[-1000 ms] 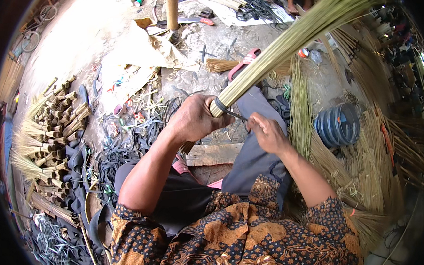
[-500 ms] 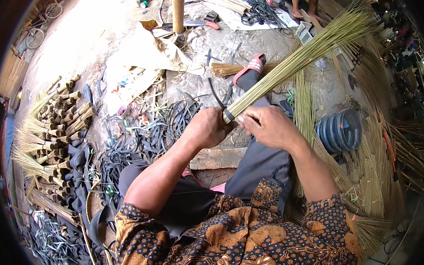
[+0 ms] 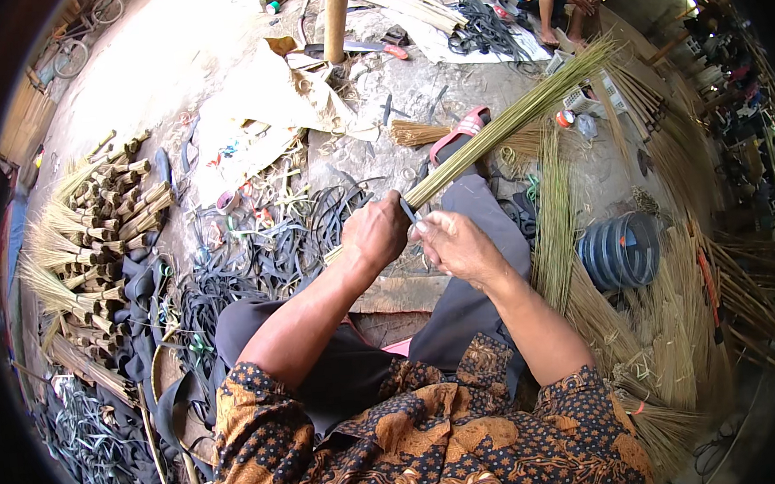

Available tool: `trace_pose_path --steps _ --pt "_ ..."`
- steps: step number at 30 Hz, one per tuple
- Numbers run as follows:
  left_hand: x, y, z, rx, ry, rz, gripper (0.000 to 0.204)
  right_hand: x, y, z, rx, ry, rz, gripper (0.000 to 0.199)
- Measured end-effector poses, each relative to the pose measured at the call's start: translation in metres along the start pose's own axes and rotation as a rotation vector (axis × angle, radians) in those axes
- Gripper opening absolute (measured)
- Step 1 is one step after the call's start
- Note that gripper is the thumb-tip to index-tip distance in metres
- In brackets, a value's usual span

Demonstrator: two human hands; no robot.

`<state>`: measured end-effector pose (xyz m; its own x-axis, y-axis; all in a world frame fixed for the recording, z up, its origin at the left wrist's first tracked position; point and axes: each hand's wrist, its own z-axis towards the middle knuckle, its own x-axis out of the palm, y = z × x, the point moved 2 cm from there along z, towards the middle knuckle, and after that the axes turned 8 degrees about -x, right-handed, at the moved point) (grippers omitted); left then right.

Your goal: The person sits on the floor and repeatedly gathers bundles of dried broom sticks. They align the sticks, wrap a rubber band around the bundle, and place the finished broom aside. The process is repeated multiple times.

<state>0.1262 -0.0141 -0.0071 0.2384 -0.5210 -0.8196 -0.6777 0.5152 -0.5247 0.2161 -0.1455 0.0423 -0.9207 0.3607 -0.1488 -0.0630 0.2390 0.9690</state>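
A long bundle of thin yellow-green sticks (image 3: 496,131) slants up to the right across my lap. My left hand (image 3: 375,232) is wrapped round its lower part, and a short stub of the bundle pokes out past the wrist. Just right of that fist, a dark rubber strip (image 3: 410,210) stretches from the bundle to my right hand (image 3: 459,248). The fingers of my right hand are pinched together on the strip's end. My left fingers' undersides are hidden.
Tied stick bundles (image 3: 107,232) are stacked at left, beside tangled dark rubber strips (image 3: 256,268). A blue ribbed container (image 3: 619,253) and loose sticks (image 3: 553,223) lie at right. Beyond are a red-handled knife (image 3: 367,47), a wooden post (image 3: 337,19) and a seated person (image 3: 550,6).
The bundle has shifted down-left through my left hand, its stub now showing past the wrist. My right hand has moved slightly down-left and now pulls the strip taut; its loose end no longer sticks up.
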Motion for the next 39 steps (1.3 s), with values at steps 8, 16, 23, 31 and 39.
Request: trace_pose_path --steps 8,16,23,31,39 --pt "-0.002 0.008 0.02 0.015 0.476 -0.326 0.054 -0.016 -0.002 -0.014 -0.006 -0.003 0.166 0.025" --pt "-0.016 0.002 0.001 0.07 0.173 -0.238 0.055 -0.032 0.008 -0.033 -0.077 0.042 0.105 0.029" --pt "-0.044 -0.01 -0.014 0.032 0.308 -0.685 0.051 -0.054 -0.005 -0.059 -0.098 0.069 -0.041 0.019" --pt "-0.052 -0.035 -0.04 0.186 1.0 -1.136 0.042 -0.063 0.013 -0.011 -0.786 0.046 -0.515 0.021" --pt "-0.049 -0.028 -0.033 0.251 0.14 -0.351 0.044 -0.064 0.069 -0.021 -0.51 0.057 -0.882 0.019"
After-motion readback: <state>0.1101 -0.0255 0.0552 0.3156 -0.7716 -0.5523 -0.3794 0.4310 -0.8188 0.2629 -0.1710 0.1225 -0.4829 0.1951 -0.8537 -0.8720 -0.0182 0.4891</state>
